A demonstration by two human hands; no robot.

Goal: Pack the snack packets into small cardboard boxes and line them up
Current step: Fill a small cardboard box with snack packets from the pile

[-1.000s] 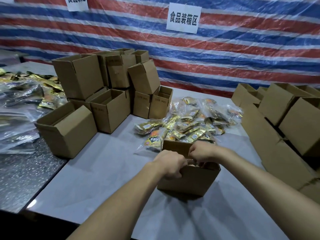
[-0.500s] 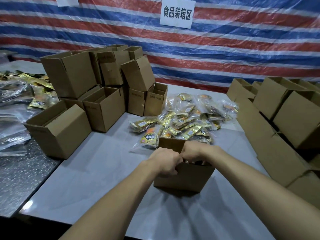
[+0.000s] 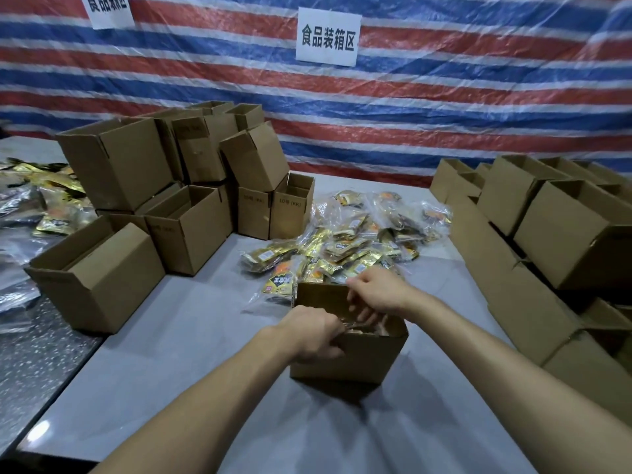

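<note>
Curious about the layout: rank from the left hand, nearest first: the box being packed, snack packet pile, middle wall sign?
1. Box being packed: left hand grips its rim.
2. Snack packet pile: just behind it.
3. Middle wall sign: far back.

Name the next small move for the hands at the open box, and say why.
Probably the right hand should settle the packets flat inside the box: its fingers reach down among them, they sit close to the rim, the top is open, and the left hand grips the near rim to steady it.
</note>
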